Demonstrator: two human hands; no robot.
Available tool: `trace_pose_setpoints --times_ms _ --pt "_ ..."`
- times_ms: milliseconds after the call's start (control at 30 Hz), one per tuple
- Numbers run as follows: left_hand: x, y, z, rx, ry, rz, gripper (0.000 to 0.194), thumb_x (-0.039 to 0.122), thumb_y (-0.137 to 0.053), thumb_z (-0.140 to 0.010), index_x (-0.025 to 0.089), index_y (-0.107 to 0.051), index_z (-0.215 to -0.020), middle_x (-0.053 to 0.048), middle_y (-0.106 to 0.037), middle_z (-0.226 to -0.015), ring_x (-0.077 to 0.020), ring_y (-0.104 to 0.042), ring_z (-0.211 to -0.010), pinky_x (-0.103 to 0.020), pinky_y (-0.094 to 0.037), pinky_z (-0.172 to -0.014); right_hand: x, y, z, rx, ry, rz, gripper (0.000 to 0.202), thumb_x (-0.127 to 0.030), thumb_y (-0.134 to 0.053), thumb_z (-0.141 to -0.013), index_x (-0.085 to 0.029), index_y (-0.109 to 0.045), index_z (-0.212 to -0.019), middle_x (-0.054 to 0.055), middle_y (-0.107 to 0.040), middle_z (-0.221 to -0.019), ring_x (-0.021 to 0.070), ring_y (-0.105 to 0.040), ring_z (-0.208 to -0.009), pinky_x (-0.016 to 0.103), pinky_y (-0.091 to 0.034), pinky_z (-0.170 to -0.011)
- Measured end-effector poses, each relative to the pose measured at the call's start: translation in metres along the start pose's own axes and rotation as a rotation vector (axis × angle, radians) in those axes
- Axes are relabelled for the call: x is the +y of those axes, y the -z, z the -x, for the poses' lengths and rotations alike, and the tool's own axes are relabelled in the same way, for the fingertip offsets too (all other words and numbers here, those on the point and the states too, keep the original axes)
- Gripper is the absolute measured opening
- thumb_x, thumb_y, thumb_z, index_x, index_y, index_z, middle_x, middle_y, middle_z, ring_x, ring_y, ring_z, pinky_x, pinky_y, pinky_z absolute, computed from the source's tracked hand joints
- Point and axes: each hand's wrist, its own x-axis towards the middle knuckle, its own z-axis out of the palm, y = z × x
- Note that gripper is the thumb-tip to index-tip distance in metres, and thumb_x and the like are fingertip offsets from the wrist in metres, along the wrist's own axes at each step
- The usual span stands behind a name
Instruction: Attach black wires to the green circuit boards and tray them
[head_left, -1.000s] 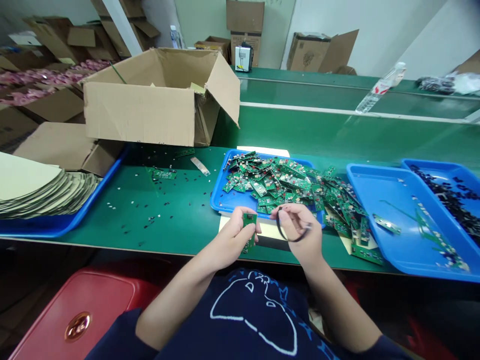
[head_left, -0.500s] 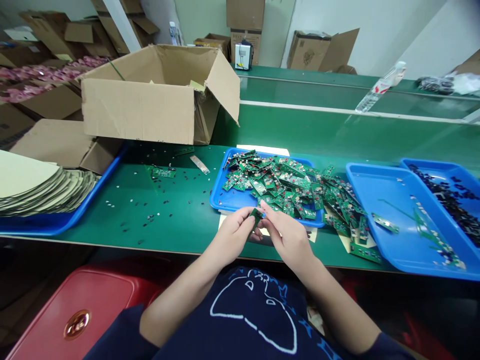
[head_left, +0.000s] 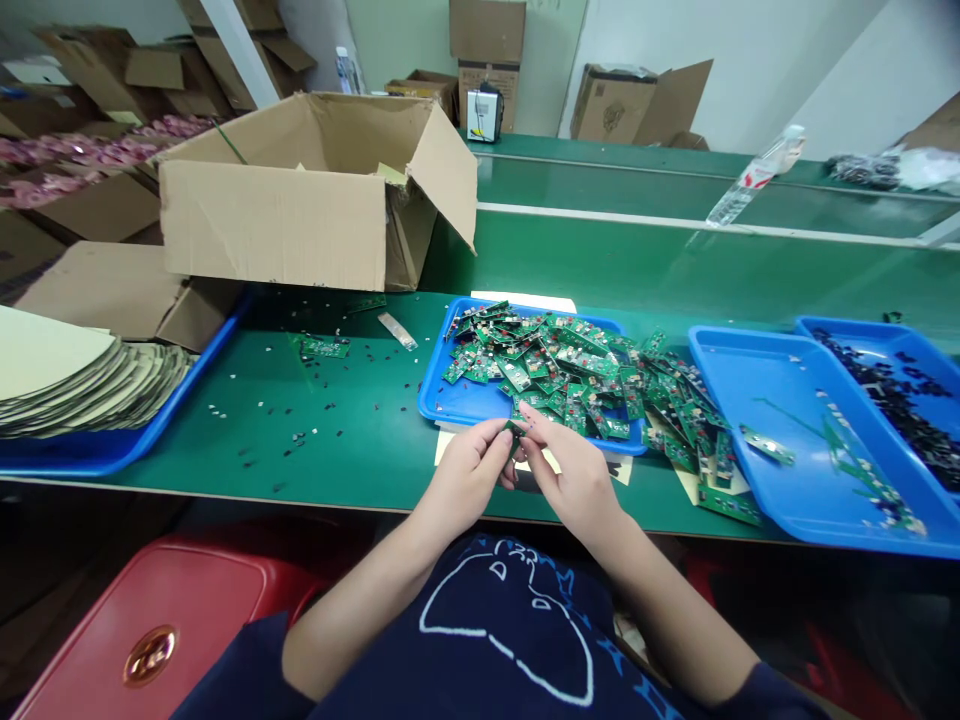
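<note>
Small green circuit board (head_left: 513,430) is held at the near side of the heaped tray, a shallow blue plastic one (head_left: 459,403) piled with loose green boards (head_left: 562,362). Fingers cover most of it; only a sliver shows, details unreadable. Left hand (head_left: 466,468): grip clamped on the board. Right hand (head_left: 574,472): fingertips close in at the board, can't tell if its grip is shut on anything.

Under the heaped tray's near side: pale yellow paper (head_left: 624,469), largely covered. Right of it: overlapping spill of boards (head_left: 679,397), uncountable. Farther right: wide blue plastic tray (head_left: 739,372) with one board and scraps, then another blue plastic tray (head_left: 941,412) of small black parts, cut off by the frame. Left of it: tiny dark and pale bits (head_left: 298,438) on the green table (head_left: 375,450), too small to identify. Far left: pale yellow sheet stack (head_left: 112,388), cut off. Behind-left: large open cardboard box (head_left: 274,222), contents mostly hidden by its front wall.
</note>
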Motion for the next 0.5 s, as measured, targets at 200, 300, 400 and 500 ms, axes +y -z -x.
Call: trace_pose_setpoints --times_ms 200,300,400,500 --pt "-0.0026 -0.0014 0.0014 0.047 0.003 0.007 0.024 0.031 -0.044 -0.085 0.012 -0.059 -0.083 0.002 -0.054 -0.062 -0.0061 -0.048 -0.048 -0.017 -0.04 -0.044 -0.0031 0.0008 -0.0009 0.061 -0.146 -0.058 0.036 -0.021 -0.051 -0.086 -0.019 -0.052 -0.122 0.007 -0.067 -0.087 0.0176 -0.065 -0.072 0.033 -0.057 -0.071" --pt "-0.0044 -0.0013 0.0016 0.064 -0.002 0.013 0.027 0.035 -0.045 -0.085 0.012 -0.059 -0.084 0.002 -0.054 -0.063 -0.0062 -0.047 -0.047 -0.017 -0.04 -0.042 -0.0045 0.0016 0.0001 0.063 -0.195 -0.115 0.028 -0.023 -0.052 -0.086 -0.021 -0.057 -0.113 0.008 -0.065 -0.091 0.0182 -0.064 -0.077 0.033 -0.057 -0.069" --pt "-0.0047 0.0001 0.0022 0.097 -0.011 0.003 0.027 0.037 -0.046 -0.085 0.013 -0.059 -0.08 0.001 -0.055 -0.062 -0.0059 -0.047 -0.046 -0.016 -0.039 -0.042 -0.0043 0.0028 0.0005 0.084 -0.208 -0.114 0.017 -0.022 -0.051 -0.086 -0.021 -0.064 -0.099 0.009 -0.064 -0.094 0.0195 -0.063 -0.084 0.034 -0.057 -0.069" --pt "-0.0042 0.0026 0.0034 0.126 -0.015 -0.007 0.029 0.038 -0.047 -0.085 0.013 -0.06 -0.08 0.001 -0.057 -0.062 -0.0062 -0.048 -0.046 -0.016 -0.039 -0.042 -0.002 0.0057 -0.0015 0.081 -0.169 -0.112 0.017 -0.019 -0.05 -0.087 -0.021 -0.066 -0.091 0.008 -0.064 -0.087 0.0177 -0.063 -0.077 0.032 -0.056 -0.066"
